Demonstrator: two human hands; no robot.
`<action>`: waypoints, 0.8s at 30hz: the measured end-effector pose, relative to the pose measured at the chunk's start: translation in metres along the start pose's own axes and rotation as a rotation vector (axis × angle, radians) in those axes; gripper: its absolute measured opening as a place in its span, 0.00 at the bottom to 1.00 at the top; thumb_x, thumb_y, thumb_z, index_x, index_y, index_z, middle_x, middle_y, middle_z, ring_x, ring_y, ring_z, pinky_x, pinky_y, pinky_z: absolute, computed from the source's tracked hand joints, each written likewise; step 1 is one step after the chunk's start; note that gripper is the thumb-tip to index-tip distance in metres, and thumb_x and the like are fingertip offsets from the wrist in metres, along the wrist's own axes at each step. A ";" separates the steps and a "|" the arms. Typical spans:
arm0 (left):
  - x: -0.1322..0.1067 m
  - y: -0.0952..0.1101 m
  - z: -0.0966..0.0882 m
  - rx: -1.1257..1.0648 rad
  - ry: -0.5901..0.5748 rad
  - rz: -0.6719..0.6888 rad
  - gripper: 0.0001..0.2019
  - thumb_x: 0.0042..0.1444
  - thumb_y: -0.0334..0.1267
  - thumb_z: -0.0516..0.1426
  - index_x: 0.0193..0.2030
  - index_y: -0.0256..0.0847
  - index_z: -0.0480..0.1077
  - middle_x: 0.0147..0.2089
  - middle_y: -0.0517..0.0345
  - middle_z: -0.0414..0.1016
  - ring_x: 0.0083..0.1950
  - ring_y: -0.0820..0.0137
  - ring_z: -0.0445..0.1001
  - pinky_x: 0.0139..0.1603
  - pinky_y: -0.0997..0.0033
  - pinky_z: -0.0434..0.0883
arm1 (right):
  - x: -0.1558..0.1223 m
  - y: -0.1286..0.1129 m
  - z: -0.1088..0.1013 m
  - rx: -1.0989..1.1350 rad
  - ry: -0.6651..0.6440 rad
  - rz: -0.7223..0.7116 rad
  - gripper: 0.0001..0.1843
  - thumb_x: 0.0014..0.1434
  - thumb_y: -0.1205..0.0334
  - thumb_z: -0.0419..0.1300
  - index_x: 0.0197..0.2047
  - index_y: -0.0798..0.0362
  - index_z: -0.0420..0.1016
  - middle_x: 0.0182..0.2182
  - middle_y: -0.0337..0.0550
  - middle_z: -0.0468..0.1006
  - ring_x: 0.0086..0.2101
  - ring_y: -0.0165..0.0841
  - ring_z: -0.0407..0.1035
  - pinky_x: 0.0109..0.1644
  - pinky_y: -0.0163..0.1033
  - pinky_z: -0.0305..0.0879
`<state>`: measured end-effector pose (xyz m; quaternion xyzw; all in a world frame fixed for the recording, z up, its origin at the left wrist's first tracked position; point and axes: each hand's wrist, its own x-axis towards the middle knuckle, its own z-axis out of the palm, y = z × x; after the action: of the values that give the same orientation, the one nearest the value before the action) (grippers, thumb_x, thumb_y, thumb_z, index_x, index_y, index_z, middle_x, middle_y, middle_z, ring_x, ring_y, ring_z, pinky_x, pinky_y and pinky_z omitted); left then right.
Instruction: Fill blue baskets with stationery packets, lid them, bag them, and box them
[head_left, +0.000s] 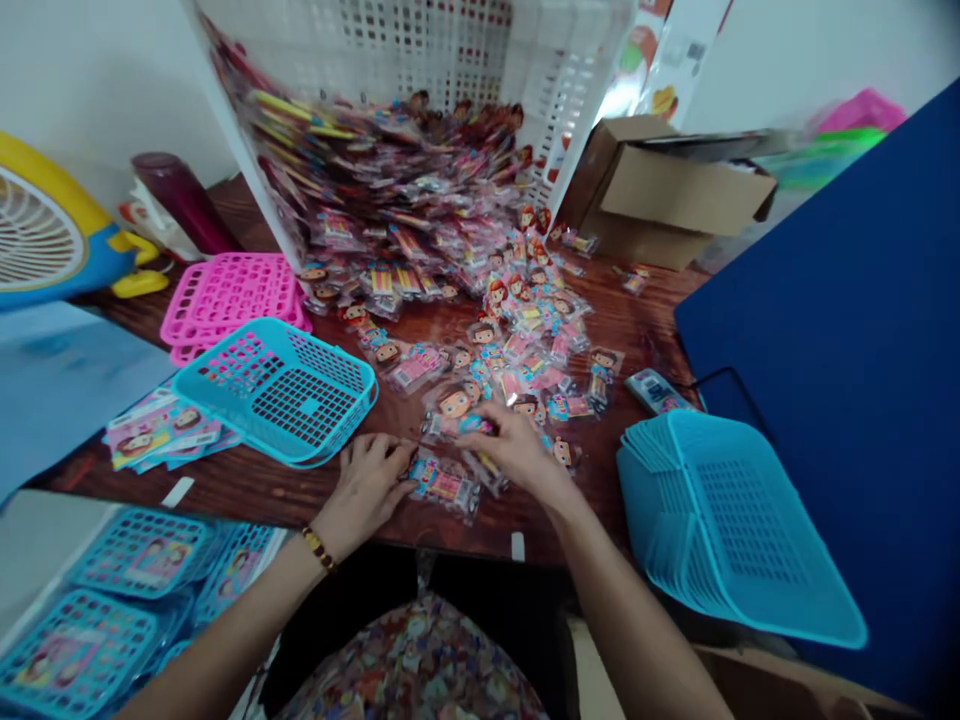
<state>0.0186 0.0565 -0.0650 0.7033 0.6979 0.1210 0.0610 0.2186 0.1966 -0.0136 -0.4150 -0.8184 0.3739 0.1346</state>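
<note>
My right hand (514, 450) is closed, thumb and fingers pinching a small clear packet with a cartoon doll face (454, 403) above the table. To its left, my left hand (371, 478) rests low on the wood, with thumb and forefinger closed at the left end of another doll packet (446, 484). That packet lies flat and shows pink and yellow sticks. Many similar packets (532, 345) are scattered just beyond both hands. A blue plastic basket (349, 372) stands beside my left hand, with nothing visible in it.
A tipped white crate (255, 170) spills packets onto the table. Pink lattice lids (232, 290) and printed cards (154, 435) lie left. Nested blue baskets (667, 500) stand right, near a cardboard box (652, 200) and blue panel (847, 330). Filled baskets (139, 550) sit lower left.
</note>
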 end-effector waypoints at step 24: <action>-0.002 0.001 -0.029 0.039 -0.222 0.259 0.08 0.61 0.41 0.56 0.46 0.42 0.69 0.46 0.52 0.73 0.50 0.60 0.69 0.53 0.56 0.65 | -0.007 -0.007 0.020 -0.459 0.007 -0.130 0.12 0.64 0.59 0.57 0.49 0.54 0.73 0.49 0.51 0.75 0.52 0.41 0.66 0.55 0.44 0.61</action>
<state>0.0123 0.0524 -0.0368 0.7975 0.5926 0.0357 0.1077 0.2082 0.1785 -0.0220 -0.3827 -0.9064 0.1672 0.0635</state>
